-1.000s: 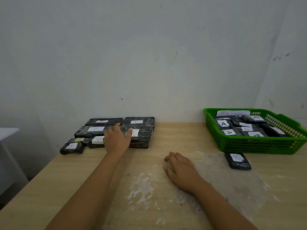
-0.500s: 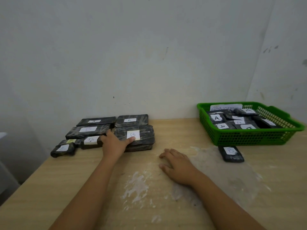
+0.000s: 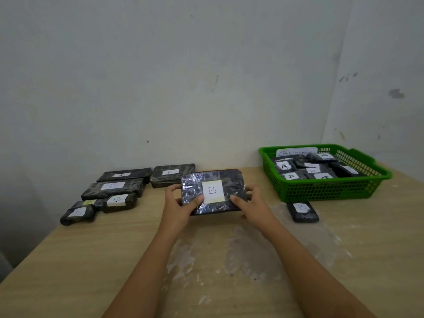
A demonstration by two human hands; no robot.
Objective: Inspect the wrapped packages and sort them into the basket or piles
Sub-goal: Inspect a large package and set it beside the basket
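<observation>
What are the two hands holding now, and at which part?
Both hold the large wrapped package labelled B: left hand grips its left end, right hand its right end, thumbs on top.

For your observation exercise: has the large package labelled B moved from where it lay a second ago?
Yes. The large B package has left the group of packages at the table's left and is now held up by the left hand and right hand, nearer the green basket.

Bare table (image 3: 68,260) front-left; package piles (image 3: 114,187) block far-left, green basket (image 3: 321,191) far-right.
</observation>
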